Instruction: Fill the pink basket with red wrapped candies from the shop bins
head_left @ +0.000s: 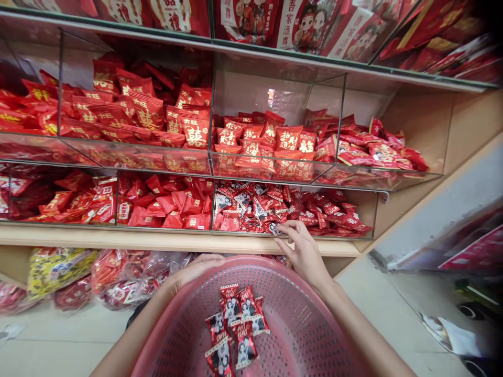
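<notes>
A pink perforated plastic basket [176, 319] is in front of me, tilted so I look into it. Several small red candy packets [245, 340] with black-and-white cartoon figures lie inside. My left hand [200, 266] grips the basket's far left rim, its fingers over the edge. Beyond the right rim, my right hand [301, 246] is at the front of the lowest shelf bin, thumb and fingers closing on a small wrapped candy [274, 229]. That candy looks like the ones heaped in the bin just behind it [255, 207]. The right forearm crosses above the basket's right side.
Glass-divided shelves hold heaps of red packets with gold characters [194, 128], and red gift bags [310, 26] stand above. A wooden ledge [118, 238] runs along the bottom. Beneath it are plastic bags of sweets [121, 277]. Tiled floor [393, 303] lies to the right.
</notes>
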The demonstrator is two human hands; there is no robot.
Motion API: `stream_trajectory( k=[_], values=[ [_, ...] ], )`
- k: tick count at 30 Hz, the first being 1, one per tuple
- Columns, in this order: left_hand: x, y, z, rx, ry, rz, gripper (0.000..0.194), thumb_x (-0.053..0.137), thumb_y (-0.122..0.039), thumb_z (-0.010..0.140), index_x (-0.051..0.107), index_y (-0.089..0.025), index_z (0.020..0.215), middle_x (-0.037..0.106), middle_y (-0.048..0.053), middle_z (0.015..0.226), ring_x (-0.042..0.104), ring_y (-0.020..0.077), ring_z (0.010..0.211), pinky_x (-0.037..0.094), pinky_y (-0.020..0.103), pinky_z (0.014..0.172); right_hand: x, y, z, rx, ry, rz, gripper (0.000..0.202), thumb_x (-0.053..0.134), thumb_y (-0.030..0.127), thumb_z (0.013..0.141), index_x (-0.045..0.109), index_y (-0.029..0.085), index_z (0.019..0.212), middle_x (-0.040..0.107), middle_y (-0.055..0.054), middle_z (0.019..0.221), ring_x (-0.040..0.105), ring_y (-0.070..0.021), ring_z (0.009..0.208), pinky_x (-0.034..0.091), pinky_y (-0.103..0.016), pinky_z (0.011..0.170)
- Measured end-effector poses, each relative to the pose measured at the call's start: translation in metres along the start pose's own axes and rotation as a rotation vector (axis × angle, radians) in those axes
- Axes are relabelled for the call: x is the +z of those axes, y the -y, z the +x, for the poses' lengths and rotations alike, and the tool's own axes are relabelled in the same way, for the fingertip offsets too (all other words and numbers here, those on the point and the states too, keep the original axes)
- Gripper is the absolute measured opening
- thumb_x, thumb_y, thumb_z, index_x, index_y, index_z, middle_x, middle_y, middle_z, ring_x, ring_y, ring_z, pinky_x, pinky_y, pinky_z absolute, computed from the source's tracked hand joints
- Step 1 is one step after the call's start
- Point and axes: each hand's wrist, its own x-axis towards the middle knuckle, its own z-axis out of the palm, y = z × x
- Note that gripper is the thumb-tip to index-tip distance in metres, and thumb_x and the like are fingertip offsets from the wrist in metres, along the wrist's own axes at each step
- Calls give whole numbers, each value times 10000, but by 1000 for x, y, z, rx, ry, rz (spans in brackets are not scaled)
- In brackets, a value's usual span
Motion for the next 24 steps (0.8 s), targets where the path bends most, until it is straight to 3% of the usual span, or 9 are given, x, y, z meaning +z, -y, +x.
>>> stream_trajectory(
  k=[5, 12, 19, 21, 24],
  values=[
    [1, -1, 0, 11, -4, 14, 278, 581, -401, 735, 686, -197, 892, 673, 17, 996, 546, 245, 983, 366, 294, 898, 5, -3, 11, -40, -25, 81, 171, 454, 253, 865, 613, 189, 862, 521, -72, 948, 538, -162, 833, 443, -283, 700],
    [-2, 2, -1, -27, -46, 20, 308, 594, -393, 730, 678, -177, 933, 665, 6, 1025, 528, 251, 1026, 353, 301, 921, 0, 4, 21, -62, -204, 133, 120, 449, 201, 864, 566, 180, 877, 543, -72, 957, 535, -172, 888, 444, -308, 746],
    [-4, 8, 2, -11, -19, -1, 271, 593, -375, 738, 668, -176, 907, 671, 1, 996, 538, 235, 997, 349, 297, 920, -21, 42, 11, -108, -358, 136, 91, 496, 148, 837, 553, 190, 894, 557, -65, 953, 532, -179, 908, 443, -330, 757],
    [-2, 6, 2, -13, -3, -17, 271, 581, -374, 748, 662, -174, 912, 670, 9, 993, 545, 230, 975, 356, 300, 908, -19, 57, 1, -134, -321, 182, 94, 499, 137, 836, 548, 194, 893, 563, -50, 907, 537, -169, 868, 444, -317, 731],
    [0, 3, 1, -21, 12, -12, 309, 567, -390, 754, 655, -159, 941, 669, 28, 994, 555, 234, 955, 371, 307, 884, -4, 74, -17, -136, -50, 283, 92, 457, 160, 866, 542, 194, 874, 560, -26, 842, 540, -141, 792, 445, -282, 695]
  ],
)
